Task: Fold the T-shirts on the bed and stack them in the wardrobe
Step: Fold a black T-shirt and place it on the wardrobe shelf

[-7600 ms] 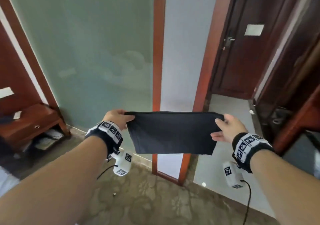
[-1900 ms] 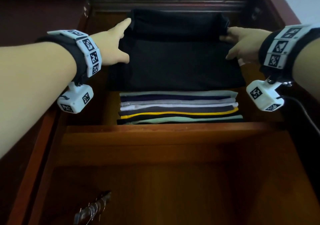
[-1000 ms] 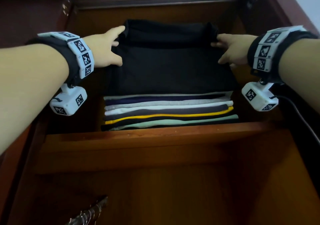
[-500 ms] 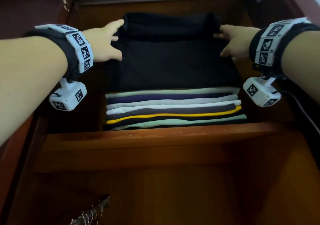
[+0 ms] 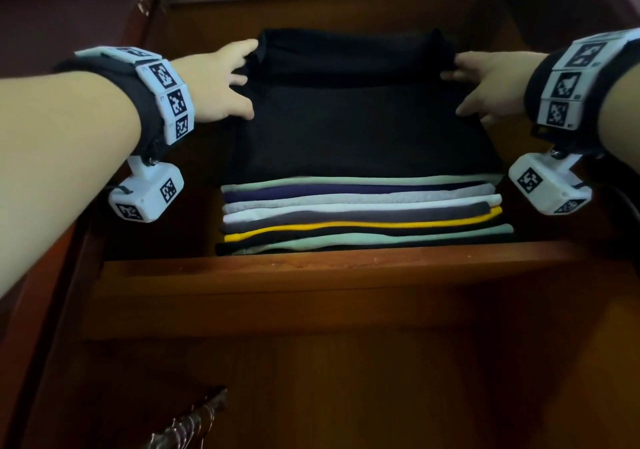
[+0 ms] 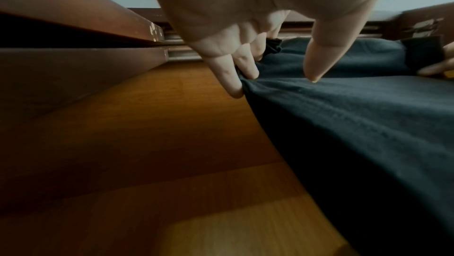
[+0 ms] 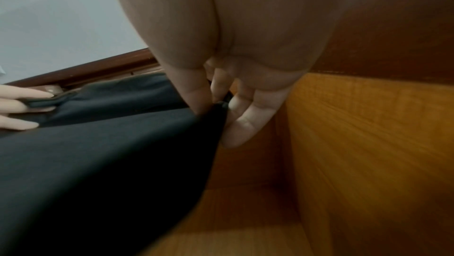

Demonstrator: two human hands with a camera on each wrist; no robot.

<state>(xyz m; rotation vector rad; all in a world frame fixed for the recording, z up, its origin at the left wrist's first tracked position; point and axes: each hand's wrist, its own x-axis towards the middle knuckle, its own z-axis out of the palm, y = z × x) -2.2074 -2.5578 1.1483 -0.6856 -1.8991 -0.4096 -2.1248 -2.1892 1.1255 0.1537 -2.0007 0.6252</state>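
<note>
The dark reddish-brown wooden wardrobe [image 5: 311, 296] takes up nearly the whole head view, and on its upper shelf sits a neat stack of folded T-shirts [image 5: 363, 213] whose front edges show pale green, navy, grey, white, charcoal, yellow and black bands, at least 7 layers by my count. On top of that stack lies the folded black cotton T-shirt [image 5: 360, 126], the piece now being placed, flat at the front and slightly humped along its far edge. The left hand [image 5: 225, 85] pinches the shirt's left edge, thumb on top and fingers [image 6: 229, 77] tucked against the side fold; the right hand [image 5: 491, 85] grips the right edge the same way, thumb over the cloth and fingers [image 7: 242, 126] curled beneath. I judge this shirt to be all but delivered: what is left is to let go, perhaps smooth the raised back edge, and square it with the pile. Whether more shirts wait on the bed cannot be told, since the bed is out of sight. No brand, label or readable writing appears on any garment; the only markings are black-and-white square code tags on the white wrist bands [image 5: 166, 92].
</note>
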